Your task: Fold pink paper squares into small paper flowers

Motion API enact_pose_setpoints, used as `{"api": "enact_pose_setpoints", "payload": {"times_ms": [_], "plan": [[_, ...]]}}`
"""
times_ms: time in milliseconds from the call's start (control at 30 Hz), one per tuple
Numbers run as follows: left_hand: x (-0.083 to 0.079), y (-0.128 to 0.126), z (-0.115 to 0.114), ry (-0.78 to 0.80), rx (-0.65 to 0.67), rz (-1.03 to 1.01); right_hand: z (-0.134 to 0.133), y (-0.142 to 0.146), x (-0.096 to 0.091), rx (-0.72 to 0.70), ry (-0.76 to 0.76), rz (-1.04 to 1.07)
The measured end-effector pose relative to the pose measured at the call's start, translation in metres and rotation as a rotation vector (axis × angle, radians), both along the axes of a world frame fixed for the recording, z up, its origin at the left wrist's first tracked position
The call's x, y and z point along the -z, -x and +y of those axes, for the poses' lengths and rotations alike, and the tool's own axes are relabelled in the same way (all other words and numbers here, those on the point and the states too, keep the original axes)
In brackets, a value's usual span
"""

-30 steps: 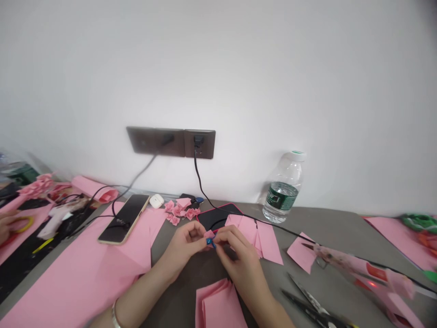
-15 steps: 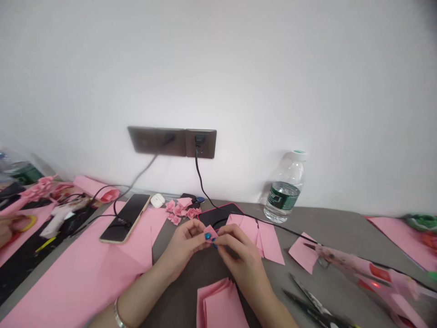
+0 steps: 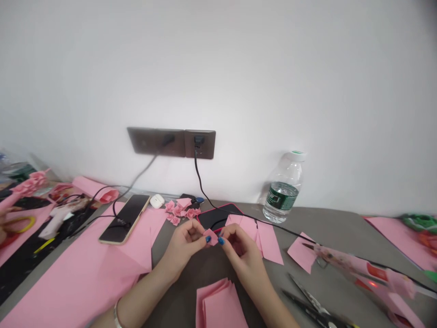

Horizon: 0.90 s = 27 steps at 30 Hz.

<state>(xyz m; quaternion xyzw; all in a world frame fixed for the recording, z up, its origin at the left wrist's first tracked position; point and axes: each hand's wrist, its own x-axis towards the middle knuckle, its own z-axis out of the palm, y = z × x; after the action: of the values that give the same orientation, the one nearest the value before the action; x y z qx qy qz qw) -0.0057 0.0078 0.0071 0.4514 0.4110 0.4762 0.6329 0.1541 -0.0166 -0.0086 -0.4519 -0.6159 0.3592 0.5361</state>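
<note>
My left hand (image 3: 186,243) and my right hand (image 3: 241,250) meet over the grey table (image 3: 341,237), just in front of me. Both pinch a small folded piece of pink paper (image 3: 211,237) between thumb and fingertips. The nails are painted blue. A stack of pink paper squares (image 3: 218,305) lies below my hands. Behind them lie several small folded pink flowers (image 3: 180,210) and a black phone with a red edge (image 3: 218,215).
A water bottle (image 3: 285,187) stands by the wall. A pink glue gun (image 3: 362,269) and black scissors (image 3: 310,305) lie at right. A large pink sheet (image 3: 78,273), a charging phone (image 3: 124,218) and another person's hand (image 3: 7,223) are at left. Cables run to wall sockets (image 3: 170,142).
My fingers have shifted on the small pink piece, turning it slightly; my right thumb now sits on its right edge. Both hands stay in the same place.
</note>
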Motion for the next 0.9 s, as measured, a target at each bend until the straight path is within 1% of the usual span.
{"api": "enact_pose_setpoints", "payload": {"times_ms": [67, 133, 333, 533, 733, 900], "plan": [[0.001, 0.0003, 0.0, -0.016, -0.004, -0.004, 0.0012, 0.0011, 0.0018, -0.032, 0.074, -0.007], [0.0021, 0.0005, -0.0002, -0.028, -0.001, -0.011, 0.0021, 0.002, 0.0028, -0.061, 0.112, -0.003], [0.0017, 0.0002, -0.0014, -0.012, 0.031, -0.02, 0.0044, 0.0009, 0.0034, -0.082, 0.147, 0.093], [0.0036, 0.0003, -0.0012, -0.013, 0.036, -0.042, 0.0065, -0.0005, 0.0061, -0.094, 0.202, 0.14], [0.0059, -0.0004, -0.0006, 0.032, 0.029, -0.084, 0.0061, -0.0001, 0.0063, -0.088, 0.188, 0.121], [0.0022, -0.0017, -0.002, 0.07, 0.043, -0.115, 0.0031, 0.0017, 0.0021, -0.092, 0.159, 0.03]]}}
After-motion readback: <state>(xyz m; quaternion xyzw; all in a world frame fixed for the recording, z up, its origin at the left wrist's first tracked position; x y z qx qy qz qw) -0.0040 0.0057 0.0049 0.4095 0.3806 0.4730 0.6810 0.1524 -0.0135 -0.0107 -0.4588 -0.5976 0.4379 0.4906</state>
